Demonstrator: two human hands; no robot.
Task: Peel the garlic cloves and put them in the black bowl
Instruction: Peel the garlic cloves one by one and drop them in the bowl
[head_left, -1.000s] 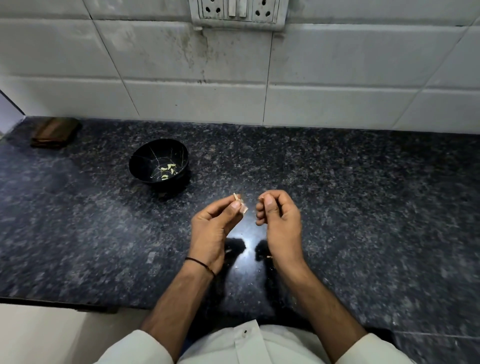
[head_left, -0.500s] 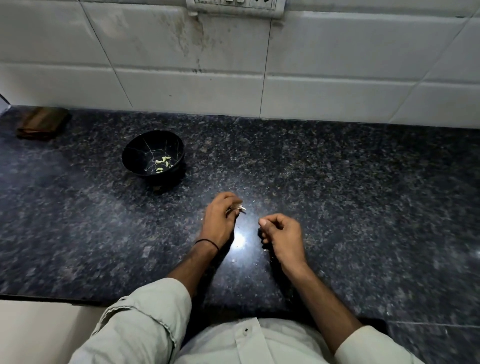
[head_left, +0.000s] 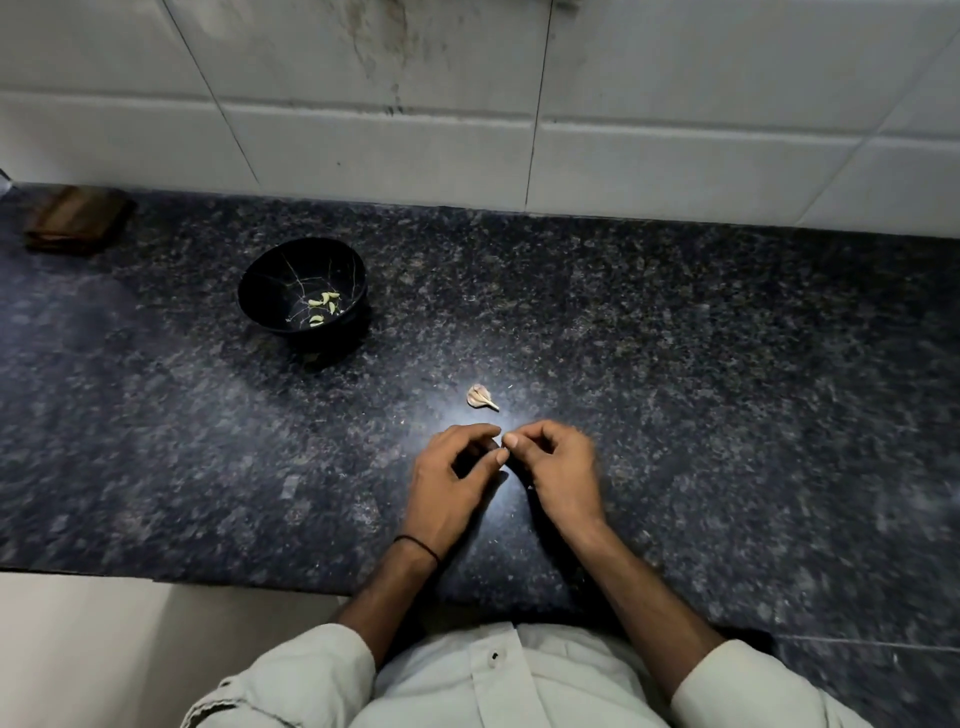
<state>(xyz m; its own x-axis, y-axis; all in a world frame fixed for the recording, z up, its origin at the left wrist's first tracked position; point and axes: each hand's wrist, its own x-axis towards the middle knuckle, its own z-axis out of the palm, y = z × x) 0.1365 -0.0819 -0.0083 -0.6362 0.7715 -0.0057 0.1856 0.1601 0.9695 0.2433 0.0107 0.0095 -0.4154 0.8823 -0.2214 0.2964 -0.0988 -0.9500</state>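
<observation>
The black bowl (head_left: 270, 280) stands on the counter at the back left, with several pale peeled cloves (head_left: 324, 302) in its bottom. A small unpeeled piece of garlic (head_left: 481, 397) lies alone on the counter, just beyond my hands. My left hand (head_left: 452, 483) and my right hand (head_left: 558, 467) hover low over the counter with curled fingers, and their fingertips meet below the garlic piece. Whatever may be pinched between the fingertips is too small or too hidden to make out.
The dark speckled stone counter (head_left: 701, 389) runs the full width, with its front edge on the near left. A white tiled wall (head_left: 623, 156) closes the back. A brown flat object (head_left: 78, 218) lies at the far left against the wall.
My left hand lowered the garlic piece it held and it now lies on the counter. The left hand has drawn back to meet the right. The view has tilted downward.
</observation>
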